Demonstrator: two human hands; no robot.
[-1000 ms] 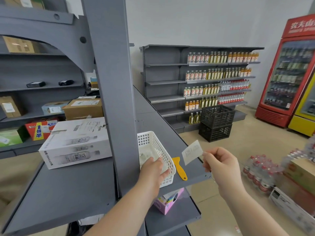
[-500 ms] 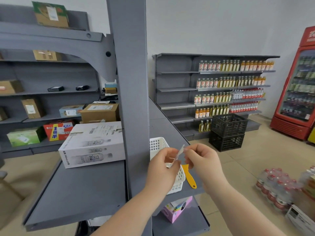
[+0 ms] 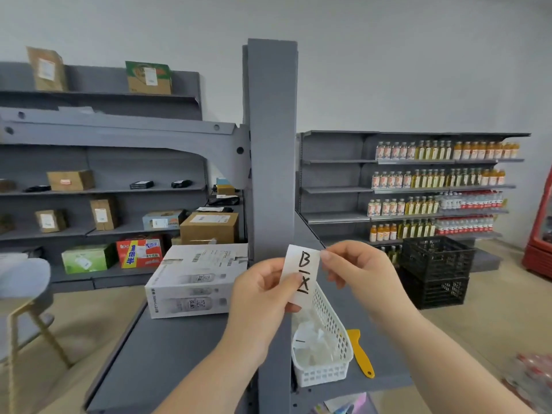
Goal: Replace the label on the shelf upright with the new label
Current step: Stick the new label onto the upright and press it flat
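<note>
A white paper label with black handwritten marks hangs upright in front of the grey shelf upright. My left hand pinches its lower left edge, and my right hand pinches its top right corner. The label sits just right of the upright's front face, and I cannot tell whether it touches it. No label shows on the visible part of the upright.
A white plastic basket with paper scraps and a yellow scraper lie on the grey shelf below my hands. A white carton stands left of the upright. Black crates sit on the floor at right.
The view has tilted upward. Both hands rose from the basket and came together on the label, which now faces me upright with its writing visible.
</note>
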